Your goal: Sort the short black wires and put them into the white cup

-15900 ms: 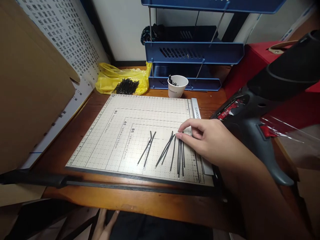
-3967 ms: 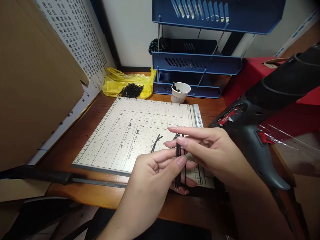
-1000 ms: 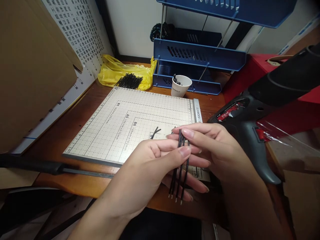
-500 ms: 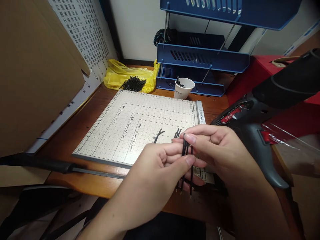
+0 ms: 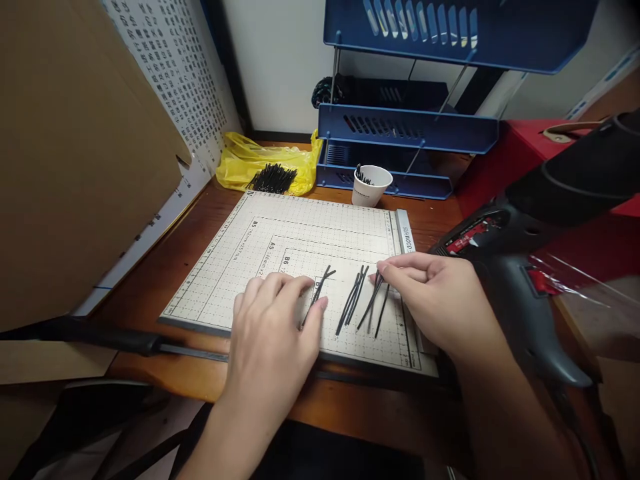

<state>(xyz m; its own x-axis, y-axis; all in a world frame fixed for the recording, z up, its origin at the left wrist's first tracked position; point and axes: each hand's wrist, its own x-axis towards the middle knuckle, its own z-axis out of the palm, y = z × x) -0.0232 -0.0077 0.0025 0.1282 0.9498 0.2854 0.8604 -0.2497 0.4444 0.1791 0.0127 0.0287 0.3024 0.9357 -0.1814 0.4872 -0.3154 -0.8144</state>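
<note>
My right hand (image 5: 433, 293) pinches the upper ends of a few short black wires (image 5: 383, 310) between thumb and fingertips. Their lower ends fan out over the right part of the cream paper trimmer board (image 5: 220, 280), which is printed with a grid. Just left of them lies another small bunch of black wires (image 5: 351, 300). My left hand (image 5: 275, 320) is over the board with thumb and fingers apart, and nothing shows in its grasp. Beside its fingertips is a third little group of black wires (image 5: 320, 287), crossed at the top and partly hidden by the hand.
Behind the board stand a white paper cup (image 5: 370, 190) with black wires and a yellow plastic bag (image 5: 240, 157) with a wire pile (image 5: 274, 179). Blue tiered trays (image 5: 405, 123) are at the back, a heat gun-like tool (image 5: 520, 267) at right. The trimmer's black handle (image 5: 110, 335) extends left.
My left hand has let go of the wires and moved left, down to the board. My right hand keeps the bunch by its upper ends. The view has shifted slightly.
</note>
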